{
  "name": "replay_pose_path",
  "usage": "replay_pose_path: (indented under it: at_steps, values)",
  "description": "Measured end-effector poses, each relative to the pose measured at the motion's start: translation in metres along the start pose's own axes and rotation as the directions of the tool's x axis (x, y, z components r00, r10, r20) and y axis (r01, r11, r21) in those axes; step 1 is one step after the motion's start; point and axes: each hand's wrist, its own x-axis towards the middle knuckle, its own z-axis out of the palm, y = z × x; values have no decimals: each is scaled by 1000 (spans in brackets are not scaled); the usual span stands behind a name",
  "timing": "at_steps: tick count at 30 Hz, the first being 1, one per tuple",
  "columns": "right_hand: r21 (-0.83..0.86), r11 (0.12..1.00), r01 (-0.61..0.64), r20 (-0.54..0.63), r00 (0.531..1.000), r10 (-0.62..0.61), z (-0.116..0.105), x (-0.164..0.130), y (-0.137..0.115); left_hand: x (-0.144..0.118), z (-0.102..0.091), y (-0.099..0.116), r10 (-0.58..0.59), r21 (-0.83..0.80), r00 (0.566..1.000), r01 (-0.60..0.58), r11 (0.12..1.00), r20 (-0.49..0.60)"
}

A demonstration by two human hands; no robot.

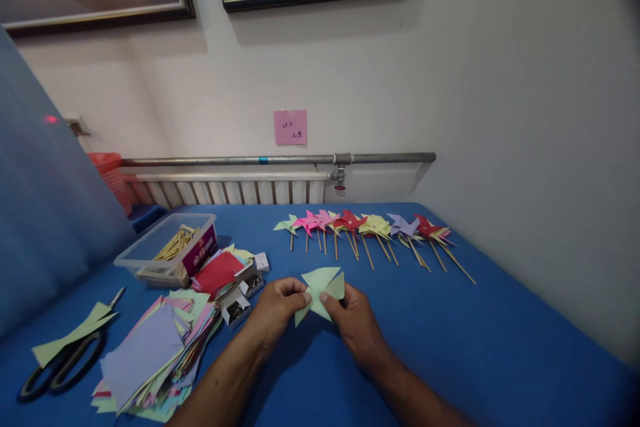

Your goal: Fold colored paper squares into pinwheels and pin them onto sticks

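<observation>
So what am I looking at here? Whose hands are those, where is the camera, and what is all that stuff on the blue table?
There is no machine here. The one picture comes from a camera worn on a person's head, looking down at their own two bare hands. The left hand and the right hand together pinch a light green paper pinwheel that is partly folded, just above the blue table. Behind it lies a row of finished pinwheels on sticks in several colours. To the left are a stack of coloured paper squares, black scissors under green paper offcuts, a clear tub of wooden sticks, and small open boxes whose contents are too small to make out.
</observation>
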Motion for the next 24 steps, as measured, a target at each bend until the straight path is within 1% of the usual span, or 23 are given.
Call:
replay_pose_path:
  at_steps: [6, 9, 12, 14, 18, 22, 24]
  values:
    - [15, 999, -33, 6, 999, 33, 0, 0, 0, 1, 2, 0, 13, 33, 999, -12, 999, -40]
    - [29, 999, -18, 19, 1000, 17, 0, 1, 2, 5, 3, -7, 15, 40, 997, -13, 999, -69]
    - [62, 998, -23, 33, 999, 21, 2, 2, 5, 9, 4, -14, 50, 26, 994, -47, 999, -101]
    - [85, 996, -35, 33, 999, 32, 3, 2, 6, 11, 4, -16, 56, 27, 994, -54, 998, -94]
    - [118, 992, -43, 35, 999, 39, 4, 1, 8, 11, 5, -16, 21, 49, 998, -18, 999, -52]
    - [107, 993, -55, 53, 997, 49, 3, -1, 8, 11, 4, -15, 46, 57, 997, -42, 997, -68]
    - [103, 992, -69, 66, 996, 62, 3, -1, 8, 10, 4, -15, 39, 61, 997, -35, 998, -62]
